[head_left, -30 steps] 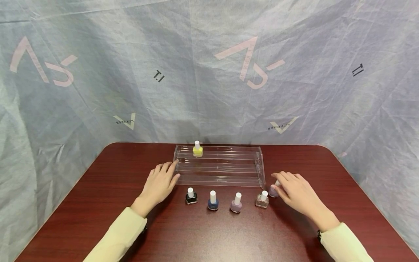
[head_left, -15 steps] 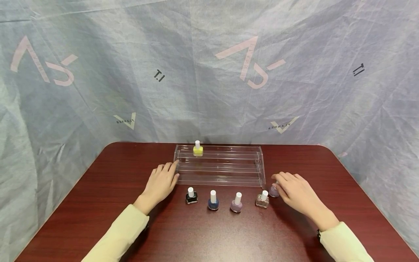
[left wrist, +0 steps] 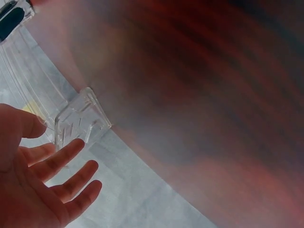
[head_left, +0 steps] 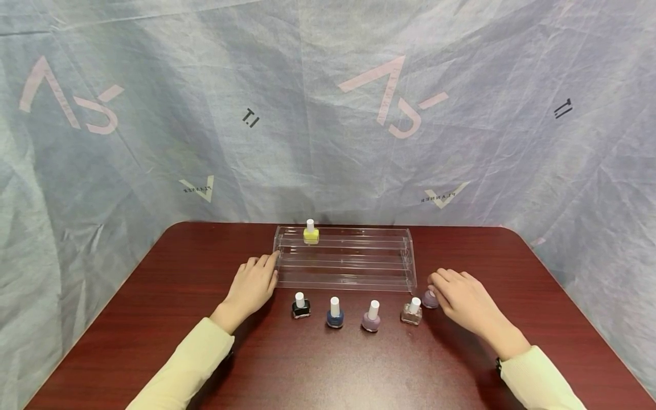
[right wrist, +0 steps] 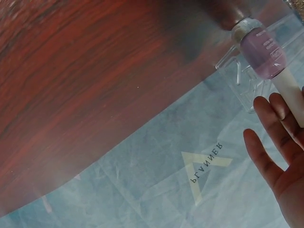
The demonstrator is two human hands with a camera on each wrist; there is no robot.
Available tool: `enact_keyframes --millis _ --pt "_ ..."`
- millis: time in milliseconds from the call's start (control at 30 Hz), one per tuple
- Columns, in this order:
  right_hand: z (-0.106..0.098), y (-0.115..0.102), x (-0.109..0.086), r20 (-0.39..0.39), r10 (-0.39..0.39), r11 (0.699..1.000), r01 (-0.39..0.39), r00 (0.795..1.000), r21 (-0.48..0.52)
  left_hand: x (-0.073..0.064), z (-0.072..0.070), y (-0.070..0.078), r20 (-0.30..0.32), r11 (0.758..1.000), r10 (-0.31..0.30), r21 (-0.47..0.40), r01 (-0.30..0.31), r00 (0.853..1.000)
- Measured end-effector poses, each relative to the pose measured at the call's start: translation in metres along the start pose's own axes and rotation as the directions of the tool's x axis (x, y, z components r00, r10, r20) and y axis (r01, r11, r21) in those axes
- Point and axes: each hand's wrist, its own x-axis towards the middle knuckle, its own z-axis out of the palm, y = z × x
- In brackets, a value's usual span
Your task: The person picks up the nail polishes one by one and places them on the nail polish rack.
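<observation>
My left hand [head_left: 250, 286] rests its fingertips against the left end of a clear acrylic tiered rack [head_left: 344, 285], fingers loosely spread; the left wrist view shows the rack's side panel [left wrist: 80, 118] by the fingertips. At the rack's right front corner, my right hand [head_left: 465, 300] holds a mauve nail polish bottle [head_left: 430, 300] by its white cap, which the fingers hide in the head view. In the right wrist view the bottle's mauve body [right wrist: 265, 53] and long white cap [right wrist: 289, 92] show beside the fingers. A yellow nail polish bottle [head_left: 311, 236] stands on the rack's top tier, towards the left.
In front of the rack, a row on the dark red table [head_left: 328, 376] has a black bottle [head_left: 301, 308], a blue bottle [head_left: 335, 318], a pinkish-mauve bottle [head_left: 371, 321] and a glittery brown bottle [head_left: 411, 314]. A grey cloth [head_left: 328, 142] hangs behind the table.
The right fingers have drawn in around the mauve bottle's cap, covering it from the head view. The left thumb has moved slightly closer to the fingers at the rack. The other bottles stay put.
</observation>
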Motion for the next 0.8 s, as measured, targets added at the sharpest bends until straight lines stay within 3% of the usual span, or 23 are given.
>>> enact_keyframes --millis 800 --pt "-0.0045 0.0024 0.0027 -0.017 -0.061 0.998 0.061 0.998 -0.017 0.0026 0.0009 0.0001 -0.007 1.000 -0.008 -0.013 0.008 1.000"
